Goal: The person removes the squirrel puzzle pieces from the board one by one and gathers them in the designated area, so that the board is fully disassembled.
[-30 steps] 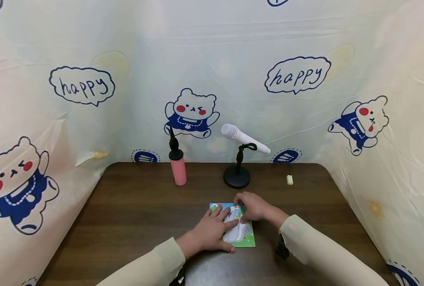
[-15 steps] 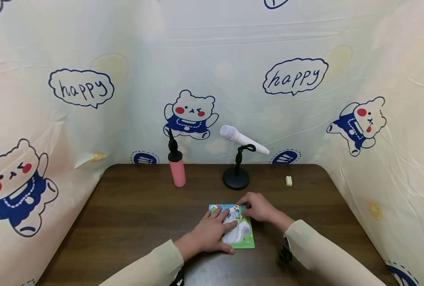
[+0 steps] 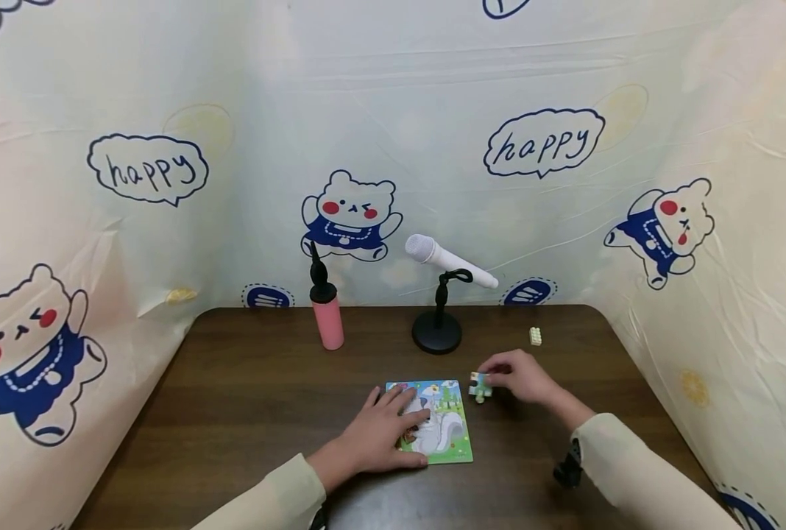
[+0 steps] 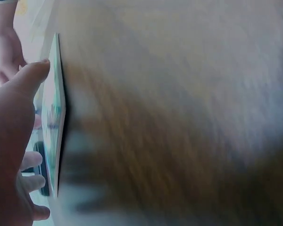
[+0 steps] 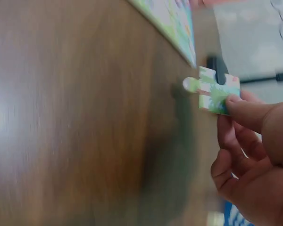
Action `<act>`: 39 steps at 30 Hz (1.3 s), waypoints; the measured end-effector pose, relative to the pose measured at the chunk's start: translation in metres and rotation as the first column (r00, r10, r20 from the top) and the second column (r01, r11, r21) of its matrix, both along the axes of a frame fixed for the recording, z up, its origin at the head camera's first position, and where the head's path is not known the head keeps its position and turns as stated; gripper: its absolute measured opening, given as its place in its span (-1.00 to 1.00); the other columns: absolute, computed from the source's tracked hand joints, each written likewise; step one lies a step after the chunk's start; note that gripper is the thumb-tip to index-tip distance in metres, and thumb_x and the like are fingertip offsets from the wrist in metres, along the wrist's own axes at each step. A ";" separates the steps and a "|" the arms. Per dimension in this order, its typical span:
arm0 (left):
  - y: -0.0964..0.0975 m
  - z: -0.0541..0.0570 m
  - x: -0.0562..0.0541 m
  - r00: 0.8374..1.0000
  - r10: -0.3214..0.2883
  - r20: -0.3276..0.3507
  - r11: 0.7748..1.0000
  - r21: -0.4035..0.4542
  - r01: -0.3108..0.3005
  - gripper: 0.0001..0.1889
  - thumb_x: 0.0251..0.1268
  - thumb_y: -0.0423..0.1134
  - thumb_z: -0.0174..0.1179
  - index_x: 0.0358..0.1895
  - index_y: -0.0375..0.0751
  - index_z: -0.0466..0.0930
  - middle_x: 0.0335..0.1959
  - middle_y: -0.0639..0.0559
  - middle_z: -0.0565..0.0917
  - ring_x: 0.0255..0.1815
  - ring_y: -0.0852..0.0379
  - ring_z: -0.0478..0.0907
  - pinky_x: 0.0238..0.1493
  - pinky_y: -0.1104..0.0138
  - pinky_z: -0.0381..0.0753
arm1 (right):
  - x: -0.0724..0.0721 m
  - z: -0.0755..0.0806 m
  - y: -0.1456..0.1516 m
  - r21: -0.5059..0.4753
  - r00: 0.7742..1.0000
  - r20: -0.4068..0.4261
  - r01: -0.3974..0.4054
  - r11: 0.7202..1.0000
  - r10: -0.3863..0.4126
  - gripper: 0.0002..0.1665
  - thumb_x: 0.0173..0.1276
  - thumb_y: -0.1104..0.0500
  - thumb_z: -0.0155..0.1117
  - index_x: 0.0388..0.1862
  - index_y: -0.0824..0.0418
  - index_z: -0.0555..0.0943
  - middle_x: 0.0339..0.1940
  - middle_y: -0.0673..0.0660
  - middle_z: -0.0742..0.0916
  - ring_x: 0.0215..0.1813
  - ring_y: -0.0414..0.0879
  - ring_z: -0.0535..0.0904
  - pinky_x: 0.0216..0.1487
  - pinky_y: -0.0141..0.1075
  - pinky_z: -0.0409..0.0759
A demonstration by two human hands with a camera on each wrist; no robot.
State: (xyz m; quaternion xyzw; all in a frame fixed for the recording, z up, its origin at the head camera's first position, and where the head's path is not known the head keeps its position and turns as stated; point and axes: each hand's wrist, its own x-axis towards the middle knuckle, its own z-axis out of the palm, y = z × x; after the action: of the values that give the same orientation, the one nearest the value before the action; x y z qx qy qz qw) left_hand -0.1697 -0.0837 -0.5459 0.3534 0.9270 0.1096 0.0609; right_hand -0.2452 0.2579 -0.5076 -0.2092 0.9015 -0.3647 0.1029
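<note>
A jigsaw puzzle board (image 3: 455, 442) with a light grey animal printed on green and blue lies on the brown table. My left hand (image 3: 385, 436) rests on its left side with fingers spread, covering part of the picture. To the right of the board's upper corner, my right hand (image 3: 525, 377) pinches a puzzle piece (image 3: 479, 388) by its edge. In the right wrist view the piece (image 5: 214, 92) shows green and white print, with the thumb on its face. The left wrist view catches the board (image 4: 54, 101) edge-on beneath the left hand.
Towards the back of the table stand a pink cylinder (image 3: 329, 324) with a black pointed top and a white microphone (image 3: 452, 261) on a black round-based stand (image 3: 436, 333). A small cream toy brick (image 3: 535, 336) lies at the back right. A printed cloth (image 3: 247, 88) surrounds the table.
My right hand has lifted the puzzle piece off the board's upper right and carried it rightwards. My left hand has shifted slightly left on the board.
</note>
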 end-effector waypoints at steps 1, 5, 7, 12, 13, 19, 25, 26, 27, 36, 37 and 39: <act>-0.003 0.000 0.000 1.000 0.007 -0.009 1.000 -0.002 -0.007 -0.16 0.22 0.61 0.02 0.54 0.40 0.33 0.64 -0.06 0.22 0.65 -0.21 0.11 0.45 -0.39 0.10 | -0.001 0.002 0.009 0.007 1.000 -0.004 0.005 1.000 -0.005 -0.84 0.44 0.22 0.37 -0.07 0.06 0.80 -0.15 -0.01 0.80 -0.13 -0.13 0.65 -0.05 -0.20 0.61; -0.014 0.003 -0.001 1.000 0.025 -0.005 1.000 -0.007 -0.025 -0.17 0.19 0.58 0.10 0.52 0.40 0.36 0.63 -0.06 0.22 0.64 -0.23 0.11 0.45 -0.39 0.10 | -0.002 0.010 0.046 0.047 1.000 -0.013 0.025 0.999 -0.025 -0.85 0.43 0.24 0.37 -0.09 0.14 0.80 -0.15 0.04 0.82 -0.13 -0.13 0.66 -0.08 -0.23 0.62; -0.018 0.004 -0.001 1.000 0.025 0.008 1.000 -0.014 -0.025 -0.18 0.19 0.57 0.12 0.52 0.41 0.36 0.64 -0.06 0.20 0.64 -0.23 0.09 0.46 -0.39 0.08 | -0.002 0.012 0.063 0.073 0.999 -0.016 0.037 0.997 -0.036 -0.85 0.42 0.24 0.37 -0.09 0.17 0.80 -0.15 0.06 0.82 -0.12 -0.12 0.67 -0.08 -0.24 0.62; -0.022 0.005 0.000 1.000 0.010 0.021 1.000 -0.026 -0.010 -0.19 0.20 0.57 0.11 0.52 0.43 0.34 0.65 -0.07 0.18 0.64 -0.24 0.10 0.45 -0.39 0.11 | -0.001 0.009 0.098 0.131 0.995 -0.013 0.102 0.986 -0.101 -0.86 0.40 0.25 0.40 -0.11 0.20 0.80 -0.18 0.09 0.81 -0.13 -0.08 0.65 -0.08 -0.17 0.62; -0.022 0.004 0.000 1.000 0.008 0.021 1.000 -0.024 -0.008 -0.19 0.20 0.57 0.11 0.52 0.43 0.34 0.65 -0.07 0.18 0.64 -0.25 0.10 0.44 -0.39 0.12 | -0.001 0.008 0.104 0.141 0.993 -0.015 0.118 0.983 -0.117 -0.87 0.39 0.26 0.40 -0.12 0.20 0.80 -0.18 0.10 0.81 -0.13 -0.07 0.65 -0.08 -0.15 0.62; -0.021 0.003 -0.001 0.999 0.006 0.034 1.000 -0.025 -0.005 -0.18 0.20 0.58 0.11 0.52 0.45 0.33 0.64 -0.07 0.20 0.64 -0.24 0.11 0.41 -0.36 0.23 | -0.003 0.002 0.128 0.229 0.978 -0.047 0.207 0.951 -0.202 -0.88 0.34 0.27 0.43 -0.17 0.21 0.81 -0.21 0.13 0.82 -0.17 -0.05 0.65 -0.10 -0.11 0.60; -0.019 0.002 -0.001 0.999 0.002 0.038 1.000 -0.028 -0.001 -0.17 0.18 0.59 0.11 0.53 0.46 0.32 0.65 -0.06 0.19 0.64 -0.24 0.11 0.39 -0.35 0.26 | -0.007 -0.006 0.140 0.288 0.969 -0.048 0.245 0.926 -0.242 -0.87 0.35 0.28 0.41 -0.16 0.23 0.81 -0.18 0.18 0.82 -0.15 -0.01 0.65 -0.07 -0.03 0.61; -0.019 0.002 -0.002 0.999 0.001 0.040 1.000 -0.027 0.000 -0.18 0.18 0.59 0.11 0.52 0.46 0.32 0.64 -0.07 0.20 0.64 -0.25 0.11 0.39 -0.35 0.26 | -0.008 -0.007 0.141 0.295 0.967 -0.046 0.252 0.922 -0.250 -0.87 0.35 0.29 0.41 -0.16 0.23 0.81 -0.18 0.19 0.82 -0.15 0.00 0.65 -0.06 0.00 0.61; -0.019 0.002 -0.002 0.999 0.000 0.038 1.000 -0.027 0.001 -0.18 0.18 0.59 0.11 0.52 0.46 0.32 0.64 -0.07 0.20 0.63 -0.25 0.12 0.39 -0.35 0.27 | -0.008 -0.008 0.142 0.300 0.965 -0.042 0.258 0.919 -0.257 -0.87 0.36 0.29 0.40 -0.15 0.23 0.81 -0.17 0.20 0.82 -0.14 0.02 0.65 -0.05 0.02 0.61; -0.019 0.004 -0.004 0.998 -0.001 0.061 0.999 -0.048 0.004 -0.18 0.20 0.58 0.11 0.54 0.46 0.30 0.66 -0.06 0.17 0.65 -0.23 0.08 0.41 -0.34 0.25 | -0.011 -0.016 0.146 0.295 0.964 -0.057 0.265 0.918 -0.260 -0.87 0.36 0.29 0.40 -0.17 0.21 0.82 -0.15 0.21 0.82 -0.10 0.06 0.67 -0.03 0.06 0.61; -0.019 0.005 -0.004 0.998 -0.001 0.061 0.999 -0.052 0.005 -0.17 0.20 0.58 0.11 0.54 0.46 0.30 0.66 -0.06 0.16 0.65 -0.24 0.09 0.40 -0.34 0.26 | -0.011 -0.017 0.146 0.295 0.965 -0.065 0.260 0.919 -0.252 -0.88 0.35 0.29 0.41 -0.18 0.21 0.82 -0.17 0.21 0.83 -0.11 0.06 0.68 -0.04 0.04 0.61; -0.019 0.006 -0.004 0.998 -0.001 0.061 0.998 -0.060 0.004 -0.17 0.19 0.58 0.11 0.54 0.47 0.30 0.66 -0.05 0.16 0.65 -0.23 0.09 0.39 -0.33 0.28 | -0.010 -0.018 0.146 0.295 0.966 -0.078 0.258 0.920 -0.246 -0.88 0.34 0.29 0.41 -0.19 0.20 0.82 -0.18 0.19 0.83 -0.11 0.06 0.69 -0.05 0.03 0.62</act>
State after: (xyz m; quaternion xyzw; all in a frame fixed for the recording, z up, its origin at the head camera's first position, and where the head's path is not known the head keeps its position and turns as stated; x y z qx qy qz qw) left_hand -0.1741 -0.1025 -0.5402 0.3491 0.9272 0.0924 0.0996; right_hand -0.2554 0.4039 -0.5256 -0.0806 0.9678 -0.2284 0.0681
